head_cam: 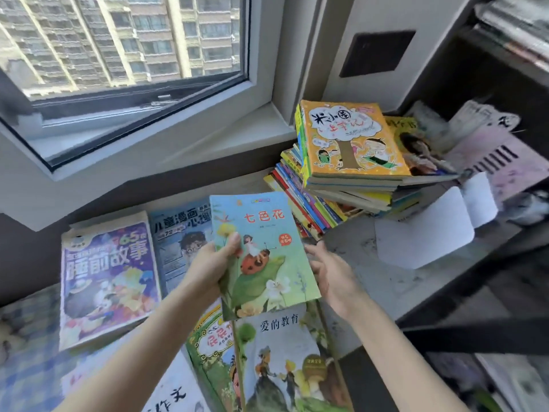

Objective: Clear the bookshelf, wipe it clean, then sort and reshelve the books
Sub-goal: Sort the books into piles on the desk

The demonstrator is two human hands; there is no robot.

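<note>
Thin pale-blue paperback with a ladybird cover [261,254] at centre, left hand [212,263] clamped on its nine o'clock edge, right hand [332,275] fingers apart at three o'clock beside it, tall stack of colourful books [350,173] at one o'clock on the grey worktop [371,263], purple storybook [107,281] at nine o'clock.

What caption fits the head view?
Left hand holds a ladybug-cover book above sorted books; right hand open beside it.

Daylit window [124,55] overlooks high-rises beside grey wall [350,19].
</note>
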